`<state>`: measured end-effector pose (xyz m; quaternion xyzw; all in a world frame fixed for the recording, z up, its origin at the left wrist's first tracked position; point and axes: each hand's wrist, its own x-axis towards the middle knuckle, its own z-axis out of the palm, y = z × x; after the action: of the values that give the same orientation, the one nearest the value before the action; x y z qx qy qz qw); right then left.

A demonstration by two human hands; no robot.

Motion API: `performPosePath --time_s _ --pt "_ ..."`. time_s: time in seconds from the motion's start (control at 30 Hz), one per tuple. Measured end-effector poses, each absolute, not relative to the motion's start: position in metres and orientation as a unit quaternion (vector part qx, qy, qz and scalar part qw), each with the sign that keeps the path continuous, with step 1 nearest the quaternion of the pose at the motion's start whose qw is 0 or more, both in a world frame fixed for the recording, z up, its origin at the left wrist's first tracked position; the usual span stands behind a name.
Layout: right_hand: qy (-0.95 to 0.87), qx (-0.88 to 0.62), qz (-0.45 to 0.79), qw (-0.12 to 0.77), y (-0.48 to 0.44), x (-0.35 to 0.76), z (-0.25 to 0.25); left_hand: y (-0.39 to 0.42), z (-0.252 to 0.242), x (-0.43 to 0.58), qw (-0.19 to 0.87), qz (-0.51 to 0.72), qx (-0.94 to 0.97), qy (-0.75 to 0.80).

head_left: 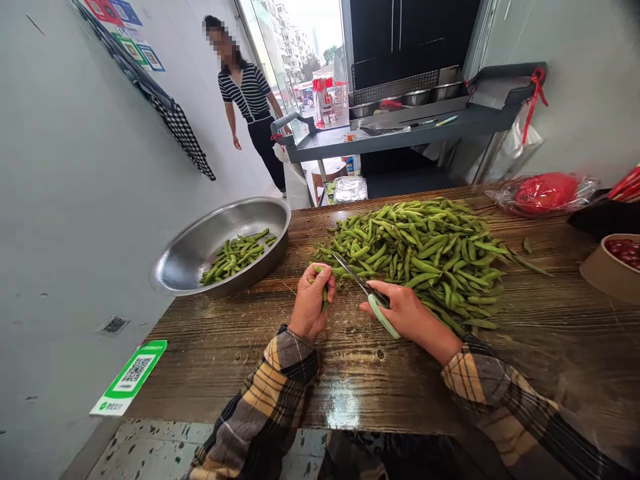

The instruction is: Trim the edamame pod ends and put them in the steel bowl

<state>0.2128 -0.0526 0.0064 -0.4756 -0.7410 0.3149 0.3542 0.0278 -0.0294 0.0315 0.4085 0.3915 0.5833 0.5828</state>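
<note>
Green soybean pods [320, 285] are pinched in my left hand [311, 303], which is closed just above the table. My right hand [407, 313] is wrapped round the pale green handle of a pair of scissors [383, 315]. The dark blades point up and to the left, towards the pods in my left hand. Beyond my right hand lies a large heap of soybean pods [425, 247]. At the left, a wide steel basin [175, 257] leans in view and holds a smaller lot of pods [235, 257].
The wooden table [350, 373] carries a green payment-code sign [131, 377] at its left edge. At right are a red item in clear plastic [547, 192] and a paper bowl [605, 270] of dark red pieces. A grey cart [400, 137] stands behind; a person [250, 100] is at the back left.
</note>
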Motion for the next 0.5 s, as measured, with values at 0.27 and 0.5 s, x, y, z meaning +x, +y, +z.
performPosePath --time_s 0.27,0.5 --pt "-0.531 -0.475 0.495 0.497 -0.045 0.224 0.018 -0.015 0.024 0.015 0.652 0.559 0.315 0.404" --pt "-0.507 -0.463 0.519 0.509 -0.042 0.223 0.013 0.006 0.019 0.038 0.452 0.448 0.591 0.495"
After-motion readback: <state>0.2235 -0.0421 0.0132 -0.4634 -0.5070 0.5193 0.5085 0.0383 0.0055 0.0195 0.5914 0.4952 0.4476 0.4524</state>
